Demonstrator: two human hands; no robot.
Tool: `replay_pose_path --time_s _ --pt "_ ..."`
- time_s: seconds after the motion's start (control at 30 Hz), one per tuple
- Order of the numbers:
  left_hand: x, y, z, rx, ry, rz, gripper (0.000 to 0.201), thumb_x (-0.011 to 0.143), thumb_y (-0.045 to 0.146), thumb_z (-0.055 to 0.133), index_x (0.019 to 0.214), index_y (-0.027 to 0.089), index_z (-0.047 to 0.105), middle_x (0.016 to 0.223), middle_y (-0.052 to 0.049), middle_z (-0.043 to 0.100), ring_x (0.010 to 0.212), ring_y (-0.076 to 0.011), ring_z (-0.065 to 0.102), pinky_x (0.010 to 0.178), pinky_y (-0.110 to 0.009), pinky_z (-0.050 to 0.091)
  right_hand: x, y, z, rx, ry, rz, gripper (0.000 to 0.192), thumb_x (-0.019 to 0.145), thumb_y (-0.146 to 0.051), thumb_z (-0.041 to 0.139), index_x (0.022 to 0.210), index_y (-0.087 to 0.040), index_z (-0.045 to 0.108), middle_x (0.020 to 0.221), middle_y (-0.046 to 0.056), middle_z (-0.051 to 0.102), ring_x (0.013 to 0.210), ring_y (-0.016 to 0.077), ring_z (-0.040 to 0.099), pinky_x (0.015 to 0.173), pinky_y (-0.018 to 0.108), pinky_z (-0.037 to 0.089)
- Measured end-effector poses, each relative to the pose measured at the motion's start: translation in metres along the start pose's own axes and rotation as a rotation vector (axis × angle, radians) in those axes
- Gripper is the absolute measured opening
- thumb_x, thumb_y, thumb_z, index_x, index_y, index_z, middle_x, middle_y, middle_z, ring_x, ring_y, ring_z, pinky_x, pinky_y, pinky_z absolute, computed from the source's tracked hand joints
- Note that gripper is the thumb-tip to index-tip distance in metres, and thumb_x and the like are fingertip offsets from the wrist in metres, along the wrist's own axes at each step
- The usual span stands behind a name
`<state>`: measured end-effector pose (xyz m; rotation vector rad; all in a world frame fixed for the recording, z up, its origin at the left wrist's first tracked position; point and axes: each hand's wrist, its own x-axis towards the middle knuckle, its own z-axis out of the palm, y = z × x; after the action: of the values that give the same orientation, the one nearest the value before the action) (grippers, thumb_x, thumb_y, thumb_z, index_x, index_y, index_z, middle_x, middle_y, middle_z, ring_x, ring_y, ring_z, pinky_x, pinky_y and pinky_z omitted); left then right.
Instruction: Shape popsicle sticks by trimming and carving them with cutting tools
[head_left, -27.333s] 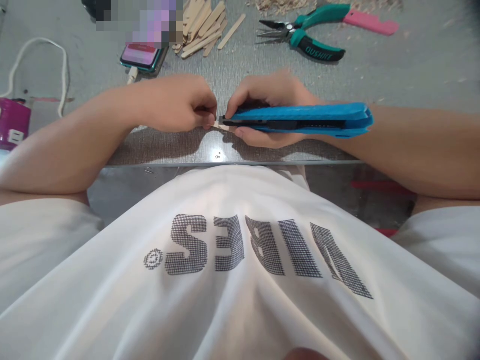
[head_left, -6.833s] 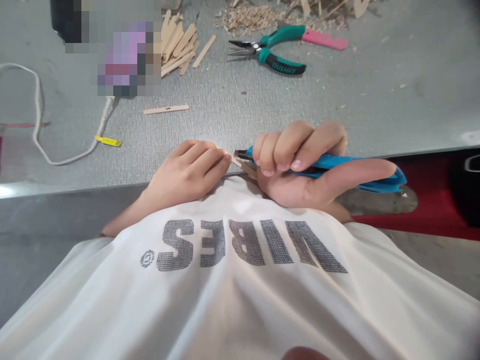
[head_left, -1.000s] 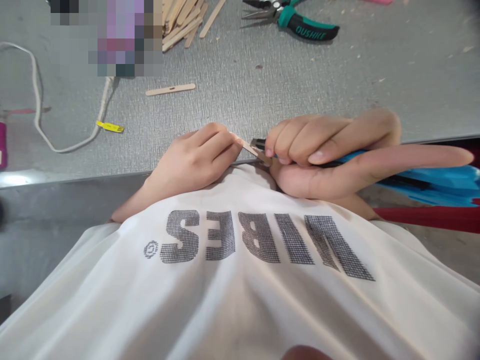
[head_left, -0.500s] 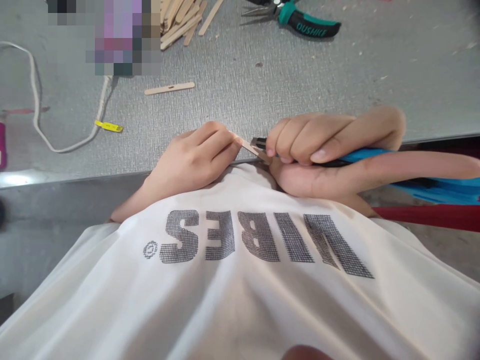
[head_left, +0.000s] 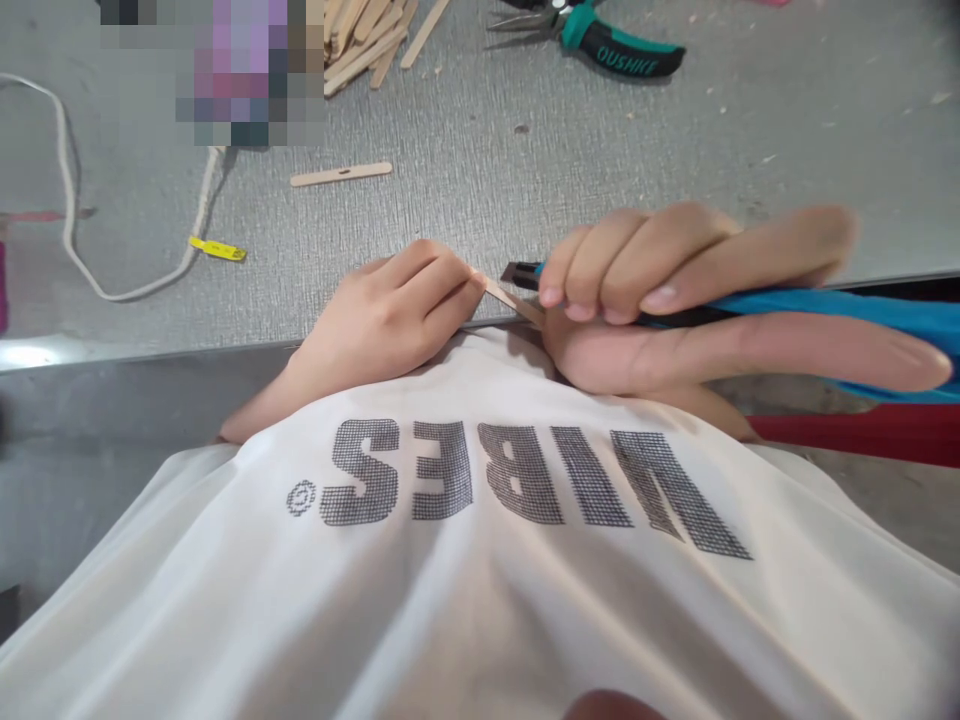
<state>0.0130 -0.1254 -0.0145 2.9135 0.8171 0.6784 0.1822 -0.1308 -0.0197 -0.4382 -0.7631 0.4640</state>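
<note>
Wood in hand: thin pale wooden craft stick (head_left: 510, 297), pinched at the near edge of the grey textured counter (head_left: 465, 190), close to our white printed shirt (head_left: 480, 560).
Left hand (head_left: 382, 320): our grip is clenched on the stick's left end, fingertips pressed together.
Right hand (head_left: 645, 300): we are grasping the blue utility knife (head_left: 825, 315), three fingers curled over its body, thumb and one finger stretched along the handle; the dark blade tip meets the stick.
Doing it well: we judge short, shallow strokes best, blade angled away from the left fingertips, stick braced firm.
Risk: the blade works just beside our left fingers and near the shirt; a slip could nick either.
Around us: a single loose wooden stick (head_left: 341, 174) lies well apart; a pile of wooden sticks (head_left: 375, 40) and green-handled pliers (head_left: 600, 38) sit at the far edge; a white cable (head_left: 112, 290) with a yellow tag (head_left: 217, 248) curls at left.
Obstacles: none between the hands.
</note>
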Motion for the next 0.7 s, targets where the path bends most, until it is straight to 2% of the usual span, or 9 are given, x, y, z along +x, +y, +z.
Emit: replay_pose_path --time_s 0.03,0.1,0.23,0.33,0.47,0.57,0.67,0.7 --pt "0.000 0.000 0.000 0.002 0.000 -0.003 0.026 0.115 0.027 0.043 0.124 0.023 0.067 0.115 -0.008 0.076 0.113 -0.0211 0.073 0.081 -0.032 0.058 -0.001 -0.003 -0.001 -0.044 -0.073 0.061 0.078 0.101 -0.089 0.024 0.065 -0.020 0.024 0.048 -0.008 0.022 0.034 0.0011 0.036 0.041 0.015 0.042" --pt "0.000 0.000 0.000 0.006 -0.001 -0.007 0.025 0.115 0.026 0.043 0.125 0.022 0.067 0.116 -0.008 0.076 0.114 -0.0218 0.073 0.081 -0.033 0.059 -0.002 -0.008 -0.002 -0.085 -0.117 0.099 0.075 0.104 -0.084 0.034 0.066 -0.020 0.030 0.051 -0.008 0.029 0.039 0.0018 0.039 0.043 0.017 0.046" --pt "0.000 0.000 -0.001 -0.016 -0.014 -0.025 0.025 0.115 0.027 0.044 0.126 0.023 0.066 0.117 -0.008 0.076 0.116 -0.0227 0.074 0.083 -0.033 0.060 -0.001 -0.010 -0.004 -0.040 -0.159 0.052 0.072 0.104 -0.082 0.031 0.068 -0.020 0.035 0.053 -0.007 0.032 0.039 0.0014 0.041 0.043 0.015 0.047" --pt "0.000 0.000 -0.001 -0.047 -0.035 -0.054 0.025 0.116 0.028 0.043 0.126 0.024 0.065 0.119 -0.008 0.076 0.117 -0.0234 0.074 0.085 -0.034 0.061 0.000 -0.002 -0.003 0.008 -0.198 0.020 0.074 0.100 -0.086 0.032 0.067 -0.021 0.037 0.052 -0.007 0.032 0.038 0.0026 0.043 0.043 0.018 0.052" --pt "0.000 0.000 0.000 -0.049 -0.054 -0.075 0.024 0.116 0.030 0.043 0.127 0.026 0.064 0.120 -0.008 0.075 0.120 -0.0246 0.074 0.087 -0.037 0.061 -0.002 0.007 0.002 0.110 -0.140 -0.026 0.081 0.102 -0.089 0.014 0.068 -0.021 0.040 0.053 -0.006 0.029 0.036 0.0033 0.040 0.043 0.020 0.053" --pt "-0.001 0.000 0.000 -0.027 -0.052 -0.080 0.022 0.116 0.030 0.044 0.127 0.027 0.063 0.119 -0.007 0.076 0.120 -0.0252 0.074 0.086 -0.037 0.061 -0.003 0.008 0.001 0.111 -0.154 -0.004 0.083 0.103 -0.087 0.006 0.067 -0.021 0.039 0.053 -0.005 0.028 0.038 0.0040 0.041 0.043 0.022 0.054" --pt "-0.001 -0.001 0.000 0.070 -0.032 -0.004 0.021 0.115 0.027 0.046 0.129 0.025 0.062 0.118 -0.007 0.077 0.117 -0.0257 0.076 0.081 -0.036 0.060 -0.001 0.005 -0.009 0.083 -0.176 0.033 0.082 0.105 -0.087 0.011 0.065 -0.020 0.037 0.054 -0.004 0.030 0.040 0.0045 0.045 0.045 0.023 0.054" --pt "-0.001 -0.001 0.000 0.110 -0.021 0.034 0.021 0.115 0.025 0.046 0.130 0.024 0.061 0.117 -0.008 0.078 0.116 -0.0260 0.076 0.080 -0.036 0.060 0.001 0.003 -0.015 0.027 -0.254 0.065 0.081 0.104 -0.089 0.016 0.065 -0.020 0.037 0.055 -0.004 0.031 0.041 0.0051 0.050 0.045 0.023 0.054"
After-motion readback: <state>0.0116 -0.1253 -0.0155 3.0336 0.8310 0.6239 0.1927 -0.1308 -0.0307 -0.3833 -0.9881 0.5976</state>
